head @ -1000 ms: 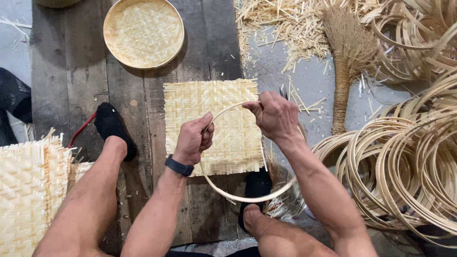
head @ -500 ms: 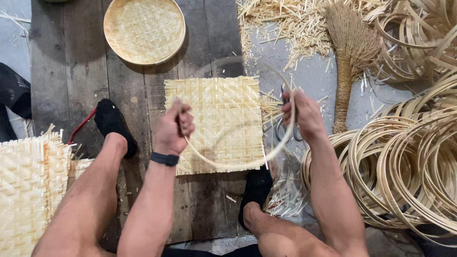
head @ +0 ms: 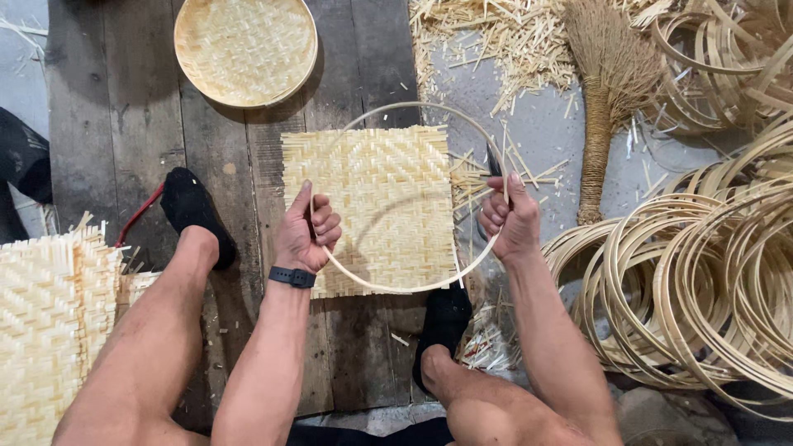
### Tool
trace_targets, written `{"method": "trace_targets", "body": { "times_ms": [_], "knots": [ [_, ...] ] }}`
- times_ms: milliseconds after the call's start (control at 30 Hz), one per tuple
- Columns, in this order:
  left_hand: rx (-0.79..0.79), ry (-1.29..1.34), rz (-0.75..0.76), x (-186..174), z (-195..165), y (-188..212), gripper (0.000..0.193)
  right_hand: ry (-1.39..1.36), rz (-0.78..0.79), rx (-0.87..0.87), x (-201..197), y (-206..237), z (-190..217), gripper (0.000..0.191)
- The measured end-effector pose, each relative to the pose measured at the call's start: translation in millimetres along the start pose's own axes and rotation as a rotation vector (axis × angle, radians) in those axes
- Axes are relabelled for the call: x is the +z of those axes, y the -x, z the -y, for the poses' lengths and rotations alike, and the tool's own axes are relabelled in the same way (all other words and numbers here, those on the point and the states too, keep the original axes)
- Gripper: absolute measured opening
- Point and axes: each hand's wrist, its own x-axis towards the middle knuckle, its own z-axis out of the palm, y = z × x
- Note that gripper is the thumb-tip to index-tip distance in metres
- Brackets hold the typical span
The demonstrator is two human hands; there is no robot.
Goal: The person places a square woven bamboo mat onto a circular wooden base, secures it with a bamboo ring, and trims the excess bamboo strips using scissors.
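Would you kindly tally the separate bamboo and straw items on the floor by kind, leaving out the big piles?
Loose hoop, held by left hand and right hand: 1
Square woven mat under it: 1
Round woven tray: 1
Straw broom: 1
Total: 4

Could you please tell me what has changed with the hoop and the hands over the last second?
The bamboo hoop, earlier low and small near the mat's near edge, now rings the woven mat. The left hand and right hand moved apart, still gripping it. Mat and round tray stayed put.
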Motion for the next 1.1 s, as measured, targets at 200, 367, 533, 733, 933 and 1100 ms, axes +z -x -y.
{"method": "trace_targets", "body": {
  "times_ms": [200,367,533,733,933,1100],
  "knots": [
    [0.011,0.028,0.001,0,-4,2,0.038,0.197,-0.017,-0.021,11,3,0,0.041],
    [0.13,0.06,-0.023,6,-6,16,0.034,0.81,-0.067,0.052,52,9,34,0.026],
    [0.357,-0.101,-0.175,1,-2,16,0.032,1.177,-0.064,0.127,83,18,63,0.039],
    [0.6,-0.684,-0.392,-43,11,-11,0.028,1.392,-0.069,0.134,74,-3,54,0.048],
    [0.819,-1.421,-0.536,-104,2,-38,0.036,1.534,-0.092,-0.228,21,-32,-47,0.044],
    [0.705,-1.549,-0.49,-119,3,-38,0.044,1.513,-0.137,-0.296,-15,-36,-87,0.044]
  ]
}}
